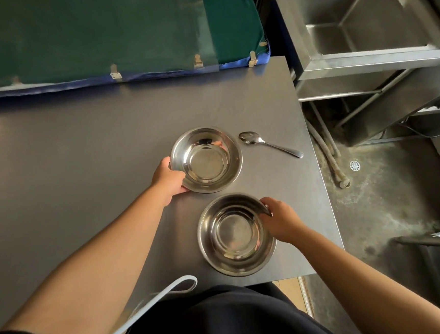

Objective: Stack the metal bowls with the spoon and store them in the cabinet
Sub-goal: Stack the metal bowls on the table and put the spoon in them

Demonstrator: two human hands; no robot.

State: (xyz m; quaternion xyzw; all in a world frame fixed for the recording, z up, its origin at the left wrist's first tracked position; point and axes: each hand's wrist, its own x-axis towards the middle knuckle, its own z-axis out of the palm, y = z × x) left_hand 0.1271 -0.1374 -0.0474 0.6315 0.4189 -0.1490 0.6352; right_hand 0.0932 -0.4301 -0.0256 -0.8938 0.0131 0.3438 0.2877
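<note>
Each hand (168, 178) (280, 220) grips a bowl (206, 160) (236, 234) rim (fingertips hidden inside).

My dark grey counter (79, 152) fills the frame's middle, a green cloth (95, 31) with blue edging hangs along the top left, a steel sink unit (361, 34) stands upper right, above stained concrete floor (390, 205) with a drain (354, 165).

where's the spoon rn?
Head view: the spoon lies on the dark counter, right of the far bowl, handle pointing toward the counter's right edge; neither hand touches it.
</note>
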